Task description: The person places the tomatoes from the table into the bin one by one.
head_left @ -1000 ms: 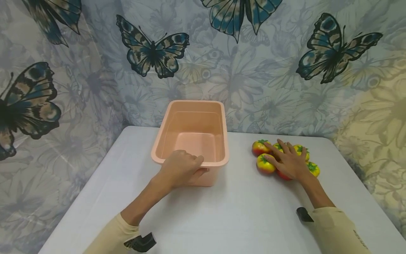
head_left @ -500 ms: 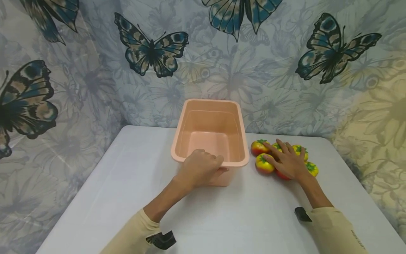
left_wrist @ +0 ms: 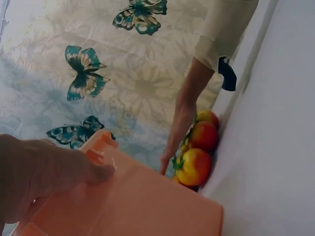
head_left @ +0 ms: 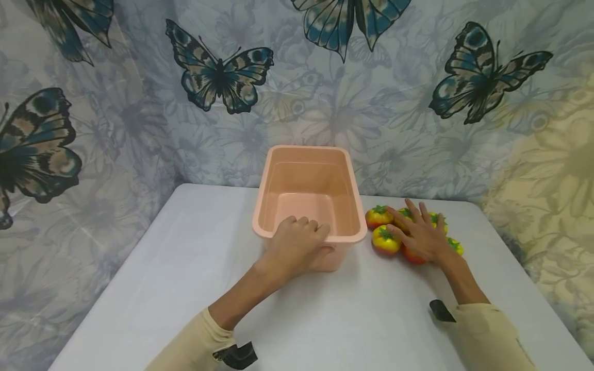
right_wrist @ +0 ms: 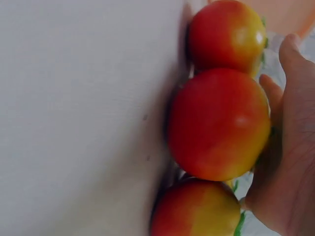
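Bin (head_left: pixel 306 178), one, centre of the head view, its nearest side just left of the fruit: peach plastic, smooth, lidless, roughly rectangular, with rounded corners and a rolled rim; the floor inside shows bare. Fruits (head_left: pixel 386 241), a cluster right of centre: rounded, glossy, red running to yellow, topped with green leafy crowns; at least six show.

Left hand (head_left: pixel 297 246), yours: fingers curled over the near rim, thumb against the outer wall, gripping. Right hand (head_left: pixel 423 238), yours: fingers spread over the cluster, gripping none; you cannot tell how firmly they touch.

Step in hand, by judgement: bringing bin and fruits together. A next move on the fruits likely calls for your right fingers to close around one while your left steadies the rim; round skins may roll.

Table (head_left: pixel 153 278), lower frame: white, smooth. Backdrop (head_left: pixel 343 108), upper frame: creased, printed with flowers and butterflies. Sleeves (head_left: pixel 492 330), lower edge: beige cloth.
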The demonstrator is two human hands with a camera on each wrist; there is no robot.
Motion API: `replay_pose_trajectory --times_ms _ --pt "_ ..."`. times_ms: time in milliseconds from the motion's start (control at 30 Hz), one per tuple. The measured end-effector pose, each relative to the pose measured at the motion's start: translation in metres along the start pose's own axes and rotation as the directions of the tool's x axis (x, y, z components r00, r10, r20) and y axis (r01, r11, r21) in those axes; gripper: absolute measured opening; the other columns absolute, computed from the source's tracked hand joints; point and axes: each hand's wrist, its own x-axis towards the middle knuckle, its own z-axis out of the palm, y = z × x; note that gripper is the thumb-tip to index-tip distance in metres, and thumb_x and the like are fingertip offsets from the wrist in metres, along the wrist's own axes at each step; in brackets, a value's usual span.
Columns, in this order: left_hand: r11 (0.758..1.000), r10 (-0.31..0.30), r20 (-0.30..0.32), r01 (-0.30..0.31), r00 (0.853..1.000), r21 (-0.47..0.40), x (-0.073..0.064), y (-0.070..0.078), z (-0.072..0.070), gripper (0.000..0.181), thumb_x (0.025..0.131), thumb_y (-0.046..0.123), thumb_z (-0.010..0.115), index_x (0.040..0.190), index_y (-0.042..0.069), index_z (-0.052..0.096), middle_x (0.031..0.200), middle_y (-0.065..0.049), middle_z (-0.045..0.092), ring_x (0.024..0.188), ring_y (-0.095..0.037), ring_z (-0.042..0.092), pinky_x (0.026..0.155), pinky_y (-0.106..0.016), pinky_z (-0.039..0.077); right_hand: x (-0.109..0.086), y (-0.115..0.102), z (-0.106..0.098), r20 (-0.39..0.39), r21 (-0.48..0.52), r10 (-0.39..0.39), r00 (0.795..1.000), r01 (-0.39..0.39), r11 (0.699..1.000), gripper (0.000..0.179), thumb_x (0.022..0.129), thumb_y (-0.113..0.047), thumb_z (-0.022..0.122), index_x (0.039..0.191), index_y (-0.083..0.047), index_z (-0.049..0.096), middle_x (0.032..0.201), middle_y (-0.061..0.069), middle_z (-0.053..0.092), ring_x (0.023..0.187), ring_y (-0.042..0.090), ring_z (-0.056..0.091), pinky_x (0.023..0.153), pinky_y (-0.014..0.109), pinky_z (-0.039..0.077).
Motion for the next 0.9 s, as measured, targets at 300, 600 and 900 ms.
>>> replay_pose_trajectory --times_ms 300,600,900 --pt "0.999 0.008 0.028 -0.007 1.0 -0.034 0.002 0.0 0.004 0.034 0.101 0.05 0.065 0.087 0.019 0.062 0.064 0.007 0.064 0.051 -0.009 0.053 0.047 -0.025 0.043 0.006 -0.005 0.005 0.01 0.006 -0.037 0.999 0.037 0.999 0.077 0.102 -0.075 0.031 0.167 -0.035 0.022 0.173 0.028 0.012 0.155 0.065 0.006 0.114 0.088 -0.004" --pt "0.997 0.028 0.006 -0.027 1.0 -0.067 0.002 -0.001 0.002 0.03 0.101 0.048 0.067 0.091 0.019 0.064 0.073 0.008 0.066 0.063 -0.008 0.064 0.06 -0.023 0.049 0.005 -0.003 0.004 0.033 0.027 -0.021 0.999 0.02 0.999 0.077 0.103 -0.074 0.03 0.168 -0.034 0.021 0.174 0.028 0.009 0.156 0.064 0.001 0.113 0.088 -0.009" --pt "0.972 -0.073 -0.09 0.051 0.993 -0.227 -0.015 -0.04 -0.008 0.049 0.102 0.049 0.064 0.126 0.007 0.069 0.125 -0.007 0.073 0.122 -0.025 0.067 0.12 -0.05 0.044 -0.008 0.001 -0.02 0.011 0.052 -0.036 0.999 0.035 0.998 0.073 0.105 -0.068 0.032 0.168 -0.034 0.017 0.174 0.029 0.001 0.154 0.066 -0.006 0.11 0.09 -0.012"
